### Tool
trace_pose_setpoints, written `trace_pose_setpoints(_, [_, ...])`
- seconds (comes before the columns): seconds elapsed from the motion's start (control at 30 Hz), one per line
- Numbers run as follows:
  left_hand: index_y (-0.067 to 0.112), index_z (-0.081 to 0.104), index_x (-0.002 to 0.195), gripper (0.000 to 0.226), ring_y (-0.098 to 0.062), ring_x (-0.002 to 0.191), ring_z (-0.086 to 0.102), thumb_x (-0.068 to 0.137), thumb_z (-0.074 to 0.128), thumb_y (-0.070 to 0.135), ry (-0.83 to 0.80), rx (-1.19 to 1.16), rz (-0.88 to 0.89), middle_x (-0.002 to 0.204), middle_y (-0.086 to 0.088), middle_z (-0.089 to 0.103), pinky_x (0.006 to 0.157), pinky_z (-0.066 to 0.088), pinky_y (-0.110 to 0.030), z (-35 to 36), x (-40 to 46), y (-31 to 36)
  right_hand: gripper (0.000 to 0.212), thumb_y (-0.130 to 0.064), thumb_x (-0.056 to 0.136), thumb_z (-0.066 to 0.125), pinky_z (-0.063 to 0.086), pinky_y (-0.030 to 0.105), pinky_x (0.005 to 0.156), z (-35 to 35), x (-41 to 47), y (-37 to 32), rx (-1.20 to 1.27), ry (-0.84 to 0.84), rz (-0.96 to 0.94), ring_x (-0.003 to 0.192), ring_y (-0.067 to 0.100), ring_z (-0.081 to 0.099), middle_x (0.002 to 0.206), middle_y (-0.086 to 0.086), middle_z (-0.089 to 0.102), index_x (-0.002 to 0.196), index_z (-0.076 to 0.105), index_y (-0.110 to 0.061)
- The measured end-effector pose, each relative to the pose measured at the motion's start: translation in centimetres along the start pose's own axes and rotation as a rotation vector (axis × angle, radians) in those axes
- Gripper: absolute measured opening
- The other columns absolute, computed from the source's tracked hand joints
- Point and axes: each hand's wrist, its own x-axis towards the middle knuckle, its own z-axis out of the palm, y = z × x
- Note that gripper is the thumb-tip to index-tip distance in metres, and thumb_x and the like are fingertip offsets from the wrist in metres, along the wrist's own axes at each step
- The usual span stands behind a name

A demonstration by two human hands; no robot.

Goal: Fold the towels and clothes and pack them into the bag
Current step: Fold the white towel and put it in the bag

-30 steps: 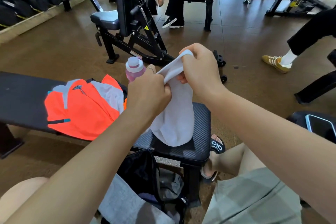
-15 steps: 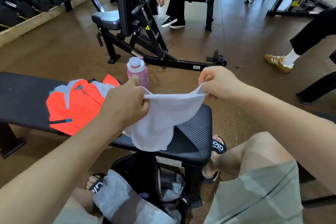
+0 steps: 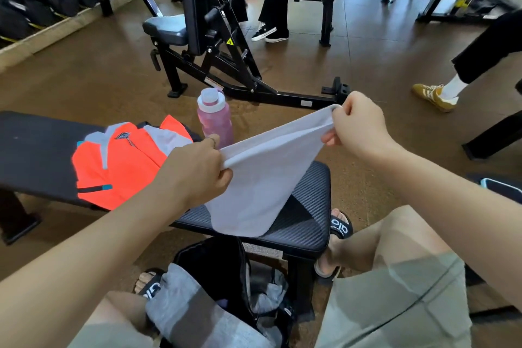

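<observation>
Both hands, left hand (image 3: 197, 175) and right hand (image 3: 357, 124), pinch towel (image 3: 262, 178) corners; slack hem may snag bottle (image 3: 214, 118) at 11 o'clock, toppling it off surface (image 3: 308, 206)

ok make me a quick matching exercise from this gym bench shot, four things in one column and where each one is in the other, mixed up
Things:
1. white cloth towel
2. orange and grey sports jacket
3. pink plastic water bottle with white cap
4. black open bag

Places:
A. standing at the far edge of the black padded bench
B. on the floor in front of the bench, between the person's feet
C. stretched between the left hand and the right hand
D. lying flat on the bench

Pairs: 1-C, 2-D, 3-A, 4-B
</observation>
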Motion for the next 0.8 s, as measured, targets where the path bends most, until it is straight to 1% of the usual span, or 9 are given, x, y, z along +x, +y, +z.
trace_pose_setpoints(0.13, [0.014,0.043,0.062,0.038,-0.027,0.060,0.045,0.078,0.025,0.044,-0.018,-0.009,0.010,0.077,-0.003,0.043,0.049,0.028,-0.030,0.2,-0.2,0.2,0.030,0.010,0.093,0.031,0.061,0.032,0.051,0.0,-0.1,0.3,0.020,-0.031,0.002,0.056,0.024,0.071,0.097,0.012,0.058,0.108,0.053,-0.004])
trace_pose_setpoints(0.23, [0.015,0.039,0.058,0.037,-0.026,0.057,0.042,0.076,0.022,0.044,0.019,-0.002,0.053,0.071,-0.002,0.041,0.048,0.026,-0.029,-0.1,-0.3,0.0,0.027,0.003,0.094,0.039,0.064,0.033,0.066,-0.2,0.1,0.7,-0.106,-0.072,-0.009,0.068,0.017,0.074,0.098,0.009,0.066,0.094,0.066,-0.004])
trace_pose_setpoints(0.3, [0.014,0.041,0.057,0.037,-0.025,0.056,0.039,0.077,0.025,0.040,0.027,0.011,0.093,0.072,-0.002,0.041,0.046,0.024,-0.027,-0.5,-0.2,-0.1,0.014,-0.004,0.090,0.054,0.061,0.035,0.071,-0.4,0.1,1.1,-0.201,-0.092,-0.054,0.078,0.014,0.071,0.092,0.002,0.068,0.089,0.067,-0.006])
trace_pose_setpoints(0.37, [0.013,0.047,0.061,0.035,-0.024,0.054,0.038,0.078,0.028,0.036,0.016,0.027,0.144,0.076,-0.003,0.045,0.043,0.017,-0.024,-0.8,-0.2,0.0,0.003,-0.010,0.084,0.065,0.055,0.032,0.066,-0.6,-0.3,1.1,-0.293,-0.098,-0.119,0.077,0.011,0.066,0.083,0.000,0.068,0.084,0.064,-0.007])
trace_pose_setpoints(0.43, [0.015,0.041,0.070,0.023,-0.023,0.053,0.031,0.078,0.030,0.033,0.025,-0.012,0.190,0.080,-0.002,0.040,0.042,0.015,-0.024,-1.0,-0.3,0.0,0.015,-0.015,0.093,0.063,0.060,0.037,0.061,-0.5,-0.4,1.2,-0.284,-0.103,-0.159,0.064,0.011,0.071,0.080,0.005,0.068,0.085,0.057,-0.004])
trace_pose_setpoints(0.5, [0.015,0.038,0.079,0.016,-0.022,0.054,0.025,0.077,0.030,0.030,0.030,-0.062,0.235,0.083,-0.001,0.034,0.042,0.022,-0.027,-0.9,-0.4,0.0,0.021,-0.017,0.100,0.054,0.061,0.044,0.059,-0.4,-0.5,1.0,-0.238,-0.090,-0.164,0.054,0.011,0.071,0.081,0.012,0.066,0.085,0.049,-0.003])
trace_pose_setpoints(0.6, [0.012,0.043,0.091,0.024,-0.022,0.056,0.024,0.075,0.030,0.024,0.014,-0.098,0.304,0.088,-0.002,0.038,0.039,0.029,-0.031,-0.7,-0.8,-0.2,0.020,-0.015,0.101,0.047,0.060,0.048,0.059,-0.2,-0.2,1.0,-0.220,-0.046,-0.159,0.051,0.014,0.070,0.080,0.019,0.067,0.086,0.044,-0.002])
trace_pose_setpoints(0.7, [0.015,0.042,0.097,0.023,-0.021,0.059,0.025,0.074,0.040,0.019,0.011,-0.089,0.323,0.089,-0.002,0.044,0.038,0.036,-0.034,-0.8,-1.2,-0.5,0.016,-0.013,0.100,0.045,0.063,0.044,0.059,-0.4,0.4,1.2,-0.227,-0.022,-0.144,0.049,0.014,0.069,0.076,0.019,0.069,0.092,0.047,0.001])
trace_pose_setpoints(0.8, [0.016,0.044,0.098,0.021,-0.023,0.058,0.032,0.078,0.044,0.020,0.011,-0.088,0.364,0.090,-0.002,0.049,0.038,0.039,-0.036,-1.1,-1.4,-1.0,0.014,-0.012,0.099,0.043,0.062,0.041,0.055,-0.8,0.6,1.4,-0.218,-0.017,-0.111,0.049,0.016,0.069,0.075,0.017,0.068,0.087,0.045,-0.005])
